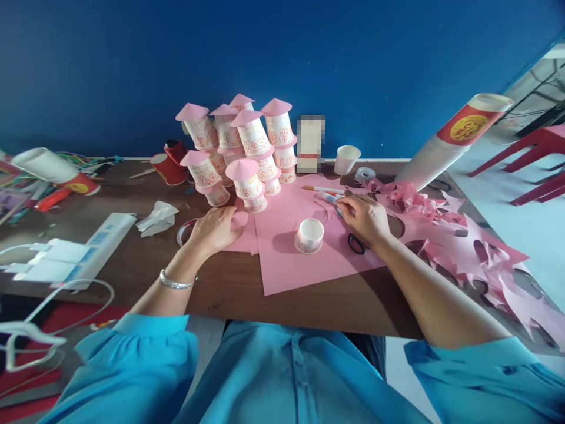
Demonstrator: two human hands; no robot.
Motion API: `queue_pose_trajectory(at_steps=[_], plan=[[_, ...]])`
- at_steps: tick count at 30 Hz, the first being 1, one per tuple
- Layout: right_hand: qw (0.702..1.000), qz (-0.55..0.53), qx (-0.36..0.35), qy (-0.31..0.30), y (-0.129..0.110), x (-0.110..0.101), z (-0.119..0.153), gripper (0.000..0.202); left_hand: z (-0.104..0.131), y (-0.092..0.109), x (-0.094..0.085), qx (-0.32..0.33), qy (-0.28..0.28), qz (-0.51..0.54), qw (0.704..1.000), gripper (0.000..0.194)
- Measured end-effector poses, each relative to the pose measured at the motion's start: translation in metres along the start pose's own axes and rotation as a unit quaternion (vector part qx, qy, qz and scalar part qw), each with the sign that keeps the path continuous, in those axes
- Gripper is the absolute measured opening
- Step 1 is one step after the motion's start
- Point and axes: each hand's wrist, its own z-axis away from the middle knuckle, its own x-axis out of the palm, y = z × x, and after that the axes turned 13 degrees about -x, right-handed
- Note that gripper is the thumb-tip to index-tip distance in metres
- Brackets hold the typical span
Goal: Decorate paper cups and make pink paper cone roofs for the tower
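Observation:
My left hand [217, 228] rests low over the table, thumb and fingers closed around the edge of a small rounded piece of pink paper [239, 221]. On the other side, my right hand [364, 219] pinches a slim white-and-blue tube [329, 196]; its far end is hidden by the fingers. An orange-and-white pen [322, 189] lies just beyond it. Between my hands, a short white paper cup piece [309, 237] with a drawn band stands on a large pink sheet [282, 274]. Black scissor handles [356, 244] show beside my right wrist.
Several stacked-cup towers [249, 138] with pink cone roofs stand at the back. A white cup [347, 160], a tape roll [365, 175] and a tall cup stack [454, 138] are to the right, near pink scraps [477, 253]. A power strip [106, 241] lies left.

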Motion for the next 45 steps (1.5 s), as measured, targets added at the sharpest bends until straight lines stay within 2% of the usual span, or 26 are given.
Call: queue_pose_trajectory(at_steps=[5,8,12,16,20,24,27,30,33,36,40,45], plan=[[1.0,0.003,0.006,0.003,-0.001,-0.001,0.0,0.017,0.009,0.002,-0.009,0.003,-0.008,-0.04,0.999,0.049],[1.0,0.001,0.006,0.007,-0.001,-0.001,-0.001,0.018,0.017,-0.002,-0.009,-0.007,0.006,-0.041,0.999,0.048],[0.999,-0.018,0.012,0.03,-0.005,-0.005,-0.003,0.02,0.026,0.0,-0.013,-0.005,0.032,0.049,0.998,0.046],[0.997,-0.05,0.018,0.05,-0.01,-0.009,-0.005,0.022,0.03,0.013,-0.02,0.015,0.051,0.123,0.991,0.041],[0.997,-0.054,0.002,0.054,-0.01,-0.007,-0.003,0.019,0.029,0.018,-0.018,0.038,0.054,0.077,0.995,0.043],[0.998,-0.044,0.001,0.041,-0.007,-0.005,-0.002,0.018,0.023,0.009,-0.011,0.019,-0.017,-0.016,1.0,0.059],[0.998,-0.045,-0.003,0.033,-0.006,-0.005,-0.002,0.018,0.018,0.006,-0.011,0.013,-0.059,-0.077,0.995,0.06],[0.999,-0.036,-0.004,0.035,-0.005,-0.006,-0.002,0.017,0.016,0.008,-0.015,0.021,-0.06,-0.129,0.99,0.051],[0.999,-0.023,0.003,0.03,-0.004,-0.006,-0.002,0.017,0.02,0.01,-0.017,0.011,-0.052,-0.137,0.989,0.045],[1.0,-0.018,0.01,0.021,-0.004,-0.005,-0.001,0.017,0.025,0.006,-0.016,0.014,-0.044,-0.117,0.992,0.047],[0.999,-0.036,-0.005,0.019,-0.004,-0.005,-0.001,0.018,0.025,0.001,-0.013,0.057,-0.045,-0.097,0.993,0.054],[0.998,-0.049,-0.022,0.015,-0.004,-0.005,-0.001,0.018,0.013,0.0,-0.011,0.085,-0.06,-0.146,0.984,0.055]])
